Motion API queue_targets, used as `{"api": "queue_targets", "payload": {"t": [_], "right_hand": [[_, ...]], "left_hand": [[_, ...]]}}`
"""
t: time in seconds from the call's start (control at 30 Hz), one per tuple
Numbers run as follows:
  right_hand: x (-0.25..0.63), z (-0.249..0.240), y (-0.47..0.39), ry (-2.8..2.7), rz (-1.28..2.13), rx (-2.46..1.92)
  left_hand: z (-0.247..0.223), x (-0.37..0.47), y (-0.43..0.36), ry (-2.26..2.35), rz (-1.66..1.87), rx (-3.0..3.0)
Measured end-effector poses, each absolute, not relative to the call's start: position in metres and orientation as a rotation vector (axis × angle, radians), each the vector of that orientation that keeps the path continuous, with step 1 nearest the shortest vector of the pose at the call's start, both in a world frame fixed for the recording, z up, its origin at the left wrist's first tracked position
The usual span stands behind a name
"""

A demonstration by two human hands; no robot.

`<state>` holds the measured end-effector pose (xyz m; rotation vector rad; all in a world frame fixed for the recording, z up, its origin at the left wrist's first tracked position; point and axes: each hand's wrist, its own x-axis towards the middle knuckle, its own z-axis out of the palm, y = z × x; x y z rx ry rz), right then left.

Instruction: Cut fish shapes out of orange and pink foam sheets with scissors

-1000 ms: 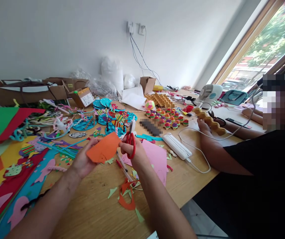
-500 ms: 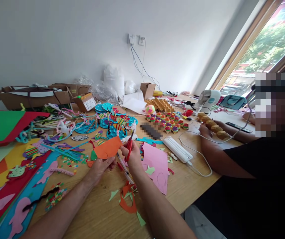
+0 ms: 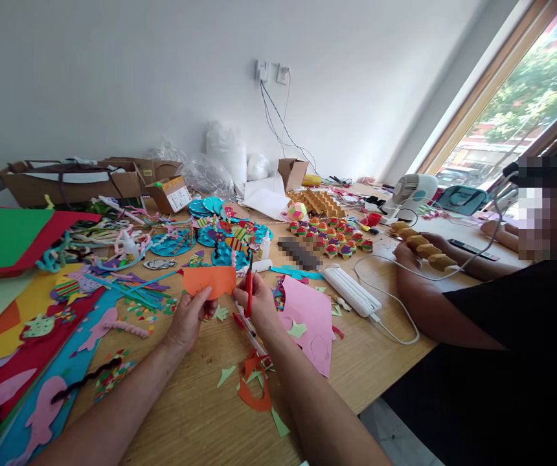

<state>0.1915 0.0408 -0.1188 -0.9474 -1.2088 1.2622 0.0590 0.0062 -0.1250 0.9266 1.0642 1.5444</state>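
A piece of orange craft paper (image 3: 209, 280) is pinched between the thumb and fingers of my left hand (image 3: 190, 318), above the table. My right hand (image 3: 261, 304) is closed around red-handled scissors (image 3: 249, 288), their blades pointing up and away from me. The fingertips of that hand are close to the paper's right edge; whether they touch it I cannot tell. Below my right hand lie pens (image 3: 252, 333) and an orange offcut (image 3: 254, 398) among green scraps. A pink sheet (image 3: 307, 323) with a pale green star (image 3: 298, 330) lies beside my right wrist.
Coloured sheets and pink fish cutouts (image 3: 45, 414) cover the left side. Blue decorated plates (image 3: 230, 255), painted egg-carton cups (image 3: 331, 234) and a white power strip (image 3: 351, 291) stand farther back. At the right, another person's hands hold an egg-carton strip (image 3: 421, 246) near a fan (image 3: 412, 191).
The orange paper has turned from a slant to nearly level in my left hand. The scissors have swung more upright. The view has shifted slightly.
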Motion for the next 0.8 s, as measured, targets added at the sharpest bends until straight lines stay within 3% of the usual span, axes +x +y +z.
{"api": "queue_targets", "payload": {"t": [0.8], "right_hand": [[0.186, -0.116, 0.027, -1.138, 1.322, -0.887]], "left_hand": [[-0.131, 0.061, 0.005, 0.904, 1.532, 1.056]]}}
